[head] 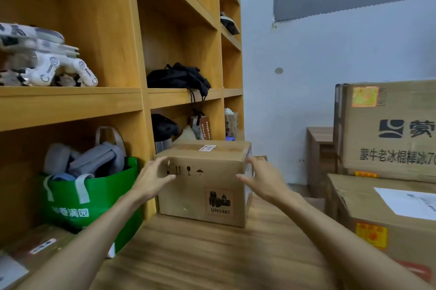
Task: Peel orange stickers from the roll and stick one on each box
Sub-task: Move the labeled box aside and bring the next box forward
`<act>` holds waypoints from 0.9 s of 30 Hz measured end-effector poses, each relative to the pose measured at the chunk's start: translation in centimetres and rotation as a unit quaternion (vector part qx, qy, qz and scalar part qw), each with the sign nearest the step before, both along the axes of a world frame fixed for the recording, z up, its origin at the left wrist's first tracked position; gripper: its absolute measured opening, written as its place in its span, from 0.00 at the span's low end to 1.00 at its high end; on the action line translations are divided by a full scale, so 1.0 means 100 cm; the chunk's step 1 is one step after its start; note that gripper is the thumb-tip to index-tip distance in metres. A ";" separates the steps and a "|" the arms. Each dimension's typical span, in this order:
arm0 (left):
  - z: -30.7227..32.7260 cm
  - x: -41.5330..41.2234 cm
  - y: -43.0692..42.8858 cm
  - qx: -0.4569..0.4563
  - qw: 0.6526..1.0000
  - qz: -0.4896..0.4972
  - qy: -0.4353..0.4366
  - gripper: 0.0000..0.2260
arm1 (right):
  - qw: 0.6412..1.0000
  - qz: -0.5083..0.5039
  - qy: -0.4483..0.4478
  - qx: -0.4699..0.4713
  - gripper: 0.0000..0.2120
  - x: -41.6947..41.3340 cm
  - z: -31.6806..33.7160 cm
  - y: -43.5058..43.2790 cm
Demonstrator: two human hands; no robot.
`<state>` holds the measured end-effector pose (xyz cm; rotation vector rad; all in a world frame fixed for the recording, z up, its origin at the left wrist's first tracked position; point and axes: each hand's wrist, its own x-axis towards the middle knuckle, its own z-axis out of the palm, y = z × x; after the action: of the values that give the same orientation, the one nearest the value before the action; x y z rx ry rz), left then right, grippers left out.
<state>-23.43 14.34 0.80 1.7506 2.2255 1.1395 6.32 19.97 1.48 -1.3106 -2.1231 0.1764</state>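
Left hand (151, 181) and right hand (264, 178), fingers spread and empty, flank the cardboard box (200, 193), likely to reposition it for stickering.

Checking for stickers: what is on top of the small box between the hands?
On top of the small box: brown tape and a white label. No orange sticker shows there. Its rear face is hidden.

Wood-grain surface (188, 254) runs along the shelf (70, 98). One box (203, 190) stands on it, close against the shelf's upright. Green bag (94, 197) sits left of that, in the shelf's bottom bay. At the right edge, a second box (377, 214) carries a bigger box (389, 138).
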 end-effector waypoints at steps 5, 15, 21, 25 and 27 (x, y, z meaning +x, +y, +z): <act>-0.009 -0.014 0.023 0.036 0.999 0.005 -0.025 0.35 | 1.000 -0.012 -0.012 0.007 0.34 -0.033 -0.006 0.025; -0.018 -0.028 0.060 0.016 0.999 0.011 -0.050 0.34 | 0.999 0.012 -0.028 -0.013 0.27 -0.038 -0.023 0.055; -0.024 -0.031 0.043 0.039 0.998 0.014 -0.039 0.27 | 0.998 0.054 0.008 -0.012 0.23 -0.023 -0.020 0.044; -0.026 -0.027 0.022 0.044 0.999 0.004 -0.019 0.32 | 0.996 0.078 0.031 -0.023 0.22 0.004 -0.023 0.029; -0.026 -0.020 0.010 0.032 0.999 0.001 -0.010 0.35 | 0.996 0.078 0.023 -0.027 0.23 0.022 -0.024 0.017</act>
<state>-25.44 15.30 -1.77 1.7521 2.2030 1.2366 8.51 21.63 -0.93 -1.1598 -2.1954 0.3287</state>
